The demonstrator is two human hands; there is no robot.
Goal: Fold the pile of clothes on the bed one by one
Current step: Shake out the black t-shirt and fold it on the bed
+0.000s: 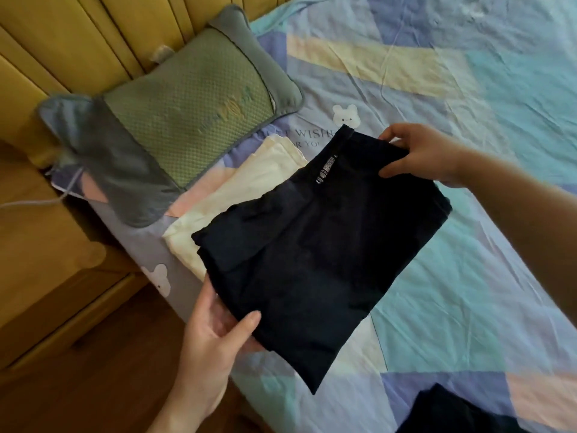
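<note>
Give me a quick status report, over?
Left hand and right hand both gripping folded dark garment, held over cream folded garment. More dark clothing waiting. Nothing in the way.

Dark garment (315,245) matt cloth; pillow (187,120) textured mesh; sheet (468,89) creased cotton.

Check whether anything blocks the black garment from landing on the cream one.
Nothing visible does. Both hands, left and right, hold the black garment over the cream garment, whose top shows bare.
</note>
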